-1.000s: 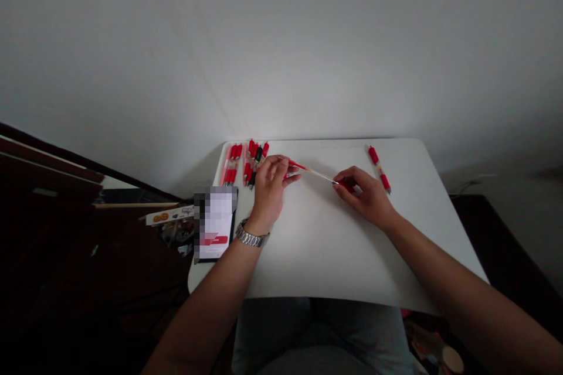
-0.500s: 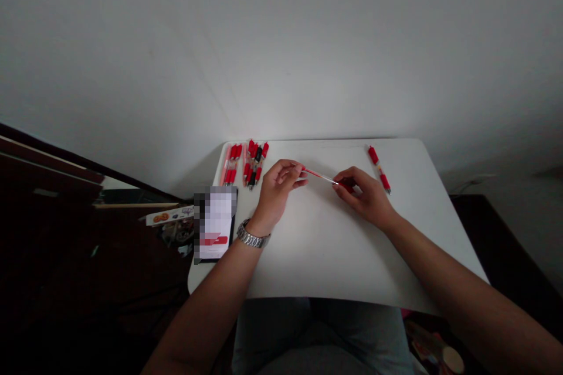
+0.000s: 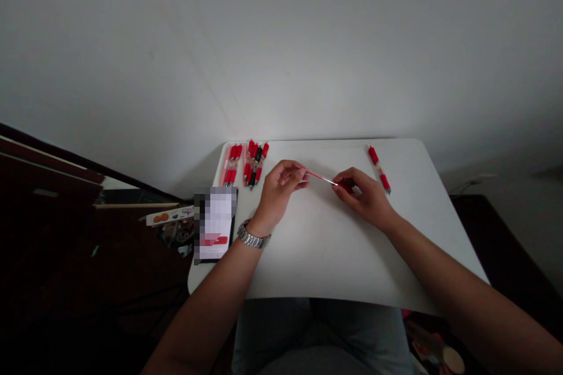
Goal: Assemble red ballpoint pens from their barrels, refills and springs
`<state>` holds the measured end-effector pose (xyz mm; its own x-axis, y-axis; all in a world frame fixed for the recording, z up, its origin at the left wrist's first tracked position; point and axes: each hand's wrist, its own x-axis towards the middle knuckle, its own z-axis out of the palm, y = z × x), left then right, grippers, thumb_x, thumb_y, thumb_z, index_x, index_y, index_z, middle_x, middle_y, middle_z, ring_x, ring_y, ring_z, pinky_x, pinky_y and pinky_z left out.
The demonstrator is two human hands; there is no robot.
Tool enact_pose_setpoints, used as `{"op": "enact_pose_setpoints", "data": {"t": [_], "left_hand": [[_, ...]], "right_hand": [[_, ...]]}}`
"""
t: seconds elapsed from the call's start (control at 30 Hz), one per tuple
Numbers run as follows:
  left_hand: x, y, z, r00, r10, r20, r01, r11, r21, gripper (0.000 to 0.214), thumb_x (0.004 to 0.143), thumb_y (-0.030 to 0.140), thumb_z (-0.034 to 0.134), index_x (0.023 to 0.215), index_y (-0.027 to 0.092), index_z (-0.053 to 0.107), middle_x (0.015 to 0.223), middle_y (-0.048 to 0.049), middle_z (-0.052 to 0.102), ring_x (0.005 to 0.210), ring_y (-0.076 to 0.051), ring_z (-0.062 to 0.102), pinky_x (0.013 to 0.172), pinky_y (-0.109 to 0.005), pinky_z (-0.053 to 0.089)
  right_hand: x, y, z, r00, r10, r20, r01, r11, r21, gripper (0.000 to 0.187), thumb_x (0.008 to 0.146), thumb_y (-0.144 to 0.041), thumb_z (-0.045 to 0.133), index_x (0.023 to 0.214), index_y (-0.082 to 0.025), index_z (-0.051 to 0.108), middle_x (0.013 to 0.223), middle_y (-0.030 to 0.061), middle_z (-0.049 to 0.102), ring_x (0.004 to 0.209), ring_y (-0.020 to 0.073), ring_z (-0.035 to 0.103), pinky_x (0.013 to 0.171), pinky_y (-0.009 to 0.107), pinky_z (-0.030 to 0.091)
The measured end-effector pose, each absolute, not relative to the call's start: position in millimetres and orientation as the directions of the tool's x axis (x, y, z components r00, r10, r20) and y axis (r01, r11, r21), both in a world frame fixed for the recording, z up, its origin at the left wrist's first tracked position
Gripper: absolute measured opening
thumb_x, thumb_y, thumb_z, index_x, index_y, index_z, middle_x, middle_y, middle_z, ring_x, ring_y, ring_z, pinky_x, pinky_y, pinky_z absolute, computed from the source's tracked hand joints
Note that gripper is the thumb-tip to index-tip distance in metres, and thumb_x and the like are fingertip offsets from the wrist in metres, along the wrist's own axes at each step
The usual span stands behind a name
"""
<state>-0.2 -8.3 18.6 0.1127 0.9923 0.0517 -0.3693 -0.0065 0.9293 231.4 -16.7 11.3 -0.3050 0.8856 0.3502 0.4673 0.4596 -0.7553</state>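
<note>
My left hand (image 3: pixel 281 183) pinches one end of a thin, red and clear pen refill (image 3: pixel 317 176) between thumb and fingers. The refill slants down to the right, its pale end meeting the fingertips of my right hand (image 3: pixel 363 194). Closed in that right hand is a red pen part (image 3: pixel 345 187), mostly covered by the fingers; whether the refill's end sits inside it I cannot tell. Both hands are held over the white table (image 3: pixel 316 246). Beyond my right hand lies a whole red pen (image 3: pixel 379 169).
Several red pens (image 3: pixel 231 173) and a group with a black pen (image 3: pixel 255 167) lie at the table's back left. A phone (image 3: pixel 217 228), its screen partly blurred out, rests at the left edge by my left wrist. The wall (image 3: pixel 285 70) rises behind the table.
My left fingers have shifted slightly to the right along the refill, covering its red end. My right hand has hardly moved.
</note>
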Motion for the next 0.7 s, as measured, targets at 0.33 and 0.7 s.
{"op": "enact_pose_setpoints", "data": {"t": [0.33,0.7], "left_hand": [[0.3,-9.2,21.3,0.124,0.991,0.053,-0.381,-0.002,0.925,0.022,0.086,0.034,0.079,0.097,0.020,0.066,0.096,-0.0016,0.069,0.087,-0.013,0.070,0.081,-0.029,0.063],[0.2,-9.1,19.3,0.114,0.992,0.051,-0.349,-0.008,0.937,0.023,0.086,0.035,0.080,0.094,0.019,0.066,0.095,-0.0024,0.069,0.088,-0.013,0.069,0.080,-0.028,0.062]], "right_hand": [[232.3,-15.1,8.2,-0.311,0.882,0.353,0.460,0.465,-0.756,0.012,0.098,-0.033,0.062,0.102,-0.022,0.061,0.082,0.0030,0.062,0.070,0.0167,0.059,0.064,0.031,0.049],[231.3,-14.8,10.5,-0.319,0.878,0.358,0.471,0.474,-0.743,0.013,0.098,-0.034,0.062,0.102,-0.022,0.061,0.082,0.0029,0.062,0.070,0.0162,0.058,0.064,0.031,0.049]]}}
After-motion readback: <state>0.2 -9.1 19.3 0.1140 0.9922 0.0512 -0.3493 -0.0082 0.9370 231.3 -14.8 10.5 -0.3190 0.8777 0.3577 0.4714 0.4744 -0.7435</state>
